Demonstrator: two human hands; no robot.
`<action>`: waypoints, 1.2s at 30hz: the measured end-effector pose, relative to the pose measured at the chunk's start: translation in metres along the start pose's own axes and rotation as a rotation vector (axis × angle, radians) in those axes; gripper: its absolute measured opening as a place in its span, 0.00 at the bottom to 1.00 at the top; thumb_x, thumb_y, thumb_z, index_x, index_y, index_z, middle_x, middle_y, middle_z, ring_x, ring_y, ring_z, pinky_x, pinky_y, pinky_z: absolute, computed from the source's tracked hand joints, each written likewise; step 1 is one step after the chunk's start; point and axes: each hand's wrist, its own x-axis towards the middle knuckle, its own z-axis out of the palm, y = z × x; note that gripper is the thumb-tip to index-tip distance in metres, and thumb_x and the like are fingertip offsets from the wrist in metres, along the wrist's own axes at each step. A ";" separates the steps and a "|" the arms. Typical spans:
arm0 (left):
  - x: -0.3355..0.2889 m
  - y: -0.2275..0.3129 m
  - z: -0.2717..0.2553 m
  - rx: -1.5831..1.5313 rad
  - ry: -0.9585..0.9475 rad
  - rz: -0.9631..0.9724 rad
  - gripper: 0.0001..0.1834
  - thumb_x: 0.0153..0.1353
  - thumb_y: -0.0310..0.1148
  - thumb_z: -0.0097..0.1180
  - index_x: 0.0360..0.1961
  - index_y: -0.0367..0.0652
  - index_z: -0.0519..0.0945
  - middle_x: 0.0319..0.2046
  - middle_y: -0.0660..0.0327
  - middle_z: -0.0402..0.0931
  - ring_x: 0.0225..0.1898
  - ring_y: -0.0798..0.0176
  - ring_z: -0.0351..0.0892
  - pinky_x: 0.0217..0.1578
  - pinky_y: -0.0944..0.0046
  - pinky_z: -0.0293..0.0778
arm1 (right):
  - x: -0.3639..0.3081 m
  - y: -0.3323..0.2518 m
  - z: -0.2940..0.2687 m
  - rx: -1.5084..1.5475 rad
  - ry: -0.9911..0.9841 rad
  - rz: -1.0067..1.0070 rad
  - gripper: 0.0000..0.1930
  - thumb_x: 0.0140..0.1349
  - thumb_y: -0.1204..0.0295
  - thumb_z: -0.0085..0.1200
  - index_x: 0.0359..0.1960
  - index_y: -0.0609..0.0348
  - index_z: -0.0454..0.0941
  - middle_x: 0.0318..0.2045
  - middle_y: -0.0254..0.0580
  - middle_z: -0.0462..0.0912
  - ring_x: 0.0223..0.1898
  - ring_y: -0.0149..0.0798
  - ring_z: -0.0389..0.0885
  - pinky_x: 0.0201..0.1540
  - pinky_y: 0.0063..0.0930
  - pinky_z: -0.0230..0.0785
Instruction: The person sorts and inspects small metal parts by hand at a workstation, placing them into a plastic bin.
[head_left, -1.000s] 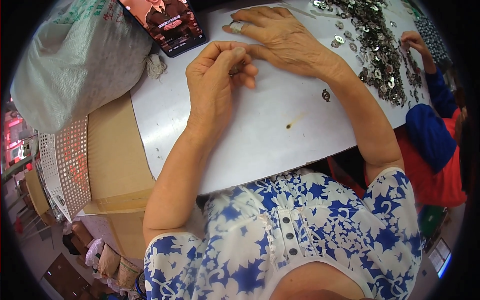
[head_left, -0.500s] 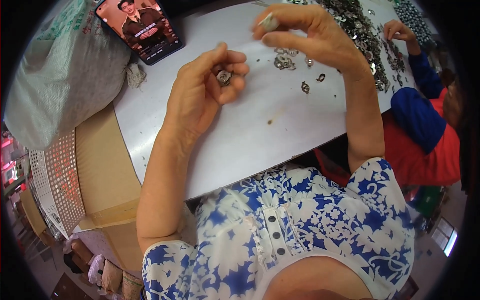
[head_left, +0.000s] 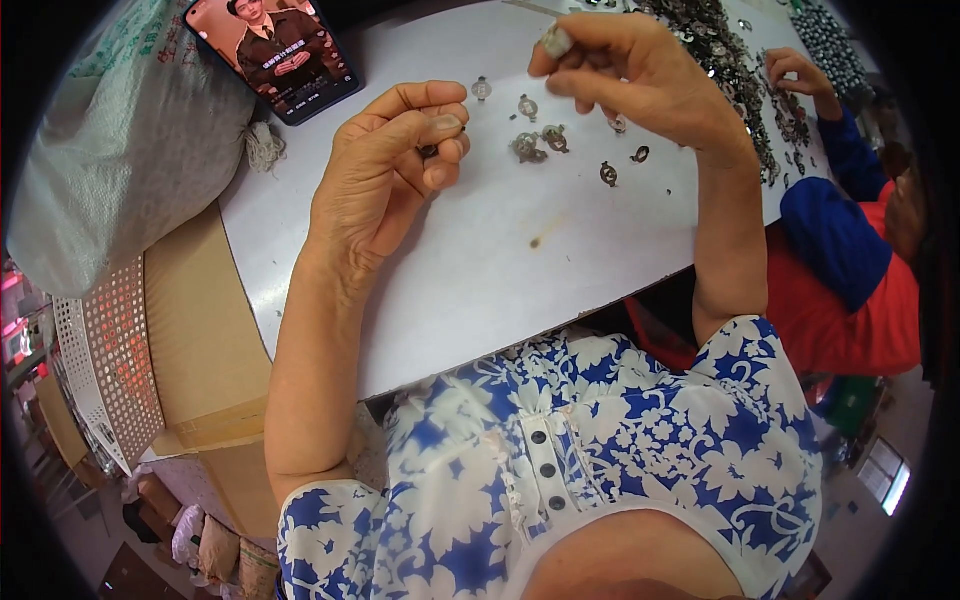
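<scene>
My left hand (head_left: 385, 175) is curled above the white tabletop (head_left: 460, 270), its thumb pressed toward the bent fingers. A small dark metal piece (head_left: 430, 151) shows between them; most of it is hidden. My right hand (head_left: 650, 85) is raised farther right with thumb and forefinger apart, and I see nothing held. A whitish wrap (head_left: 556, 41) covers one of its fingertips. Between and below the hands lie small flat metal pieces with rounded middles and end tabs: one piece (head_left: 481, 88) beside the left fingertips, another (head_left: 527, 106), and a small cluster (head_left: 527, 148).
A large heap of metal pieces (head_left: 715, 60) covers the table's right part. Beyond it is a co-worker's hand (head_left: 800, 72). A phone (head_left: 285, 60) leans at the back left beside a stuffed white sack (head_left: 130, 140). A cardboard box (head_left: 195, 320) stands at the left edge.
My left hand has closed its fingers and turned, covering the metal piece seen in its palm before. Two more pieces now lie apart beyond the cluster. My right hand has shifted slightly right.
</scene>
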 end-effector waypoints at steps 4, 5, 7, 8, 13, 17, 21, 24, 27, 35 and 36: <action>-0.001 -0.006 0.000 0.036 -0.022 -0.005 0.14 0.62 0.22 0.62 0.50 0.30 0.80 0.34 0.57 0.82 0.31 0.68 0.82 0.27 0.73 0.76 | -0.001 0.016 0.002 0.129 0.042 -0.043 0.13 0.68 0.83 0.55 0.53 0.72 0.78 0.41 0.45 0.84 0.39 0.26 0.82 0.40 0.17 0.76; 0.000 -0.008 0.002 0.085 -0.018 0.004 0.14 0.62 0.23 0.62 0.49 0.29 0.80 0.34 0.56 0.83 0.31 0.67 0.83 0.27 0.73 0.76 | 0.001 0.012 0.010 0.218 0.077 -0.069 0.14 0.67 0.84 0.55 0.54 0.73 0.77 0.42 0.46 0.83 0.40 0.27 0.82 0.41 0.19 0.77; -0.002 -0.009 0.009 0.165 0.000 0.031 0.15 0.62 0.23 0.65 0.49 0.29 0.81 0.34 0.57 0.84 0.31 0.67 0.85 0.28 0.72 0.78 | 0.000 0.004 0.017 0.265 0.109 -0.166 0.16 0.66 0.85 0.56 0.55 0.74 0.76 0.43 0.46 0.83 0.42 0.29 0.82 0.44 0.21 0.78; -0.002 -0.010 0.011 0.165 0.003 0.032 0.15 0.62 0.23 0.65 0.49 0.29 0.81 0.34 0.57 0.84 0.31 0.67 0.85 0.28 0.72 0.78 | 0.000 0.001 0.019 0.266 0.107 -0.168 0.16 0.66 0.85 0.56 0.55 0.74 0.76 0.43 0.46 0.83 0.42 0.29 0.82 0.44 0.21 0.78; -0.001 -0.014 0.010 0.235 0.017 0.071 0.14 0.62 0.24 0.67 0.47 0.31 0.82 0.34 0.57 0.84 0.31 0.67 0.85 0.28 0.72 0.78 | 0.005 0.000 0.039 0.215 0.155 -0.193 0.13 0.66 0.83 0.58 0.51 0.68 0.79 0.38 0.38 0.83 0.39 0.25 0.83 0.41 0.19 0.78; -0.003 -0.016 0.010 0.272 0.012 0.093 0.11 0.65 0.26 0.65 0.46 0.34 0.82 0.36 0.57 0.84 0.31 0.69 0.83 0.27 0.73 0.76 | 0.011 0.011 0.047 0.015 0.256 -0.368 0.18 0.65 0.84 0.57 0.57 0.63 0.79 0.40 0.37 0.85 0.44 0.27 0.86 0.46 0.21 0.80; -0.004 -0.015 0.010 0.256 -0.025 0.048 0.09 0.66 0.28 0.64 0.45 0.35 0.82 0.35 0.59 0.84 0.30 0.69 0.82 0.28 0.72 0.75 | 0.008 0.006 0.048 -0.072 0.247 -0.367 0.18 0.64 0.85 0.57 0.56 0.63 0.80 0.44 0.39 0.87 0.45 0.28 0.86 0.48 0.22 0.81; -0.004 -0.014 0.011 0.250 -0.035 0.033 0.08 0.68 0.29 0.63 0.44 0.35 0.82 0.34 0.59 0.83 0.30 0.70 0.82 0.27 0.72 0.75 | 0.008 0.006 0.047 -0.085 0.183 -0.329 0.19 0.64 0.85 0.57 0.57 0.62 0.80 0.46 0.39 0.87 0.44 0.29 0.87 0.48 0.22 0.81; -0.004 -0.014 0.011 0.228 -0.030 0.030 0.08 0.70 0.30 0.60 0.44 0.35 0.82 0.34 0.59 0.83 0.29 0.69 0.82 0.27 0.71 0.75 | 0.009 0.008 0.047 -0.113 0.198 -0.336 0.19 0.64 0.84 0.58 0.57 0.61 0.81 0.46 0.42 0.87 0.43 0.30 0.88 0.49 0.23 0.81; -0.003 -0.012 0.010 0.150 -0.010 0.001 0.10 0.70 0.32 0.58 0.41 0.33 0.83 0.32 0.57 0.83 0.28 0.66 0.84 0.25 0.71 0.78 | 0.009 0.020 0.038 -0.113 0.130 -0.424 0.17 0.69 0.81 0.55 0.58 0.60 0.81 0.47 0.42 0.88 0.42 0.29 0.87 0.46 0.21 0.80; -0.003 -0.010 0.011 0.161 -0.008 -0.007 0.10 0.70 0.32 0.57 0.40 0.33 0.83 0.32 0.56 0.83 0.27 0.66 0.84 0.24 0.71 0.77 | 0.009 0.017 0.037 -0.112 0.129 -0.424 0.17 0.69 0.81 0.55 0.58 0.60 0.81 0.47 0.42 0.88 0.42 0.29 0.87 0.46 0.21 0.80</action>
